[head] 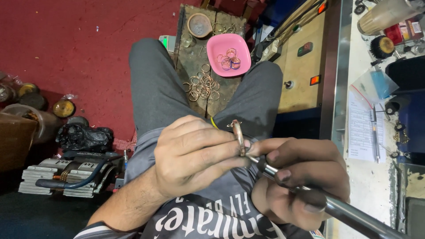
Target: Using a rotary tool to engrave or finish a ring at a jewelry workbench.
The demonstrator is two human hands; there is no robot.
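- left hand (195, 155) curled, fingertips clamped on copper ring (239, 137); ring held edge-on, upright, over lap
- right hand (296, 177) wrapped round metal rotary tool handpiece (336, 208); fingers closed tight on shaft; dark grime on nails and fingertips
- tool tip touching inside of ring at lower edge, just beside left fingertips
- grey trousers (155, 93), knees apart; wooden block (199, 66) between legs on red floor (79, 44)
- loose pile of copper rings (202, 86) on block, well apart from hands
- pink bowl (228, 54) on far end of block, a few rings inside; small round dish (199, 25) just beyond
- black plastic bag (84, 137) and hose with stacked metal parts (66, 177) on floor at left
- steel bench (367, 177) at right; paper sheet (361, 128), pen (374, 132), clear bag with blue item (376, 84), round brush wheel (381, 46) on top
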